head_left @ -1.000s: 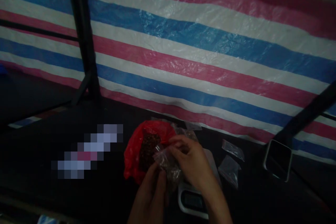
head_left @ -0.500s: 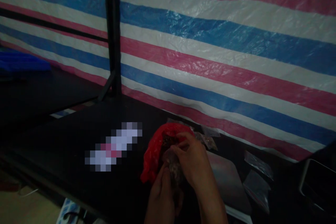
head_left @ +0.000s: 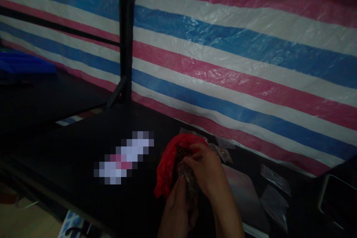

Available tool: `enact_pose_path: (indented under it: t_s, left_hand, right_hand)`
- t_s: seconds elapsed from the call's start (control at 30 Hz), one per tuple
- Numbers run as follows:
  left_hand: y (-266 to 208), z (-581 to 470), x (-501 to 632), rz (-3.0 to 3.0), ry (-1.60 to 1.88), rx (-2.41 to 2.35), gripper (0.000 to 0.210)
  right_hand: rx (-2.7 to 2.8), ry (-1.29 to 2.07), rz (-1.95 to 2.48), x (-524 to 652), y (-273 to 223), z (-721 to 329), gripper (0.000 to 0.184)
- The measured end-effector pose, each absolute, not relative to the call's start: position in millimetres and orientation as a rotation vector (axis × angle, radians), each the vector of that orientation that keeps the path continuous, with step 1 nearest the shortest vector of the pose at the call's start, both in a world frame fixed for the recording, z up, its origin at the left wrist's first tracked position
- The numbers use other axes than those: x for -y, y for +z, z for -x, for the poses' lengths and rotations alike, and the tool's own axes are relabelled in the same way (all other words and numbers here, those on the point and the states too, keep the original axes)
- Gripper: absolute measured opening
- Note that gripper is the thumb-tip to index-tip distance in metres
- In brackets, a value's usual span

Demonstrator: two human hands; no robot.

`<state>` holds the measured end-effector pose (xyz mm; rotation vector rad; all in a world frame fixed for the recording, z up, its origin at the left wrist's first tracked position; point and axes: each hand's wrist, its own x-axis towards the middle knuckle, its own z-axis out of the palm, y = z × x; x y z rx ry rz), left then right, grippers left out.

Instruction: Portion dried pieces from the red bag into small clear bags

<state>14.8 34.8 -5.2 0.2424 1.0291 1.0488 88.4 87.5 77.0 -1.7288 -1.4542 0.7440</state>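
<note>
both hands were together low at the near edge of the black table point(head_left: 83, 145), working on one small clear bag point(head_left: 187, 178) with dark reddish bits inside. the left hand point(head_left: 176, 214) came up from below, fingers curled round the lower part of that small bag, gripping it. the right hand point(head_left: 208, 174) sat over the top of it, fingertips pinched on the bag's upper edge, closed on the plastic. the light was poor, so how the bag's mouth stood i could not tell.

just behind the hands, touching the small bag, lay a red plastic bag point(head_left: 167, 167), crumpled and open, with the same dark reddish stuff showing in its mouth. to the right of the hands a flat grey scale point(head_left: 242, 197) rested on the table, partly under the right forearm. beyond the red bag a few more small clear bags point(head_left: 224, 148) lay flat near the wall, and two others point(head_left: 275, 186) lay further right, well apart from the hands. a metal-rimmed tray point(head_left: 337, 200) sat at the far right edge.

behind the table hung a striped tarp point(head_left: 237, 55) in pink, white and blue, with a dark upright post point(head_left: 126, 33) in front of it. a blue thing point(head_left: 25, 67) lay on the dark surface far left.
</note>
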Motion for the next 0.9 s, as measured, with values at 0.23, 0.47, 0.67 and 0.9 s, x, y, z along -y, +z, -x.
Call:
enact_pose_path:
  t_s: [0.23,0.47,0.67,0.9]
  left_hand:
    - [-1,-12,-34,-0.433,1.082,-0.94,0.107]
    - [7,-14,-48,-0.582,1.077,-0.975,0.113]
    - [3,-5,-58,-0.697,0.974,-1.034,0.076]
    - [10,10,-47,-0.811,0.934,-1.11,0.04]
  right_hand:
    - [1.527,0.605,1.655,-87,72,-94,0.028]
    - [1.531,0.536,1.606,-82,71,-103,0.026]
    - [1.532,0.531,1.632,-81,74,-90,0.025]
    - [1.494,0.629,1.72,-68,76,-86,0.022]
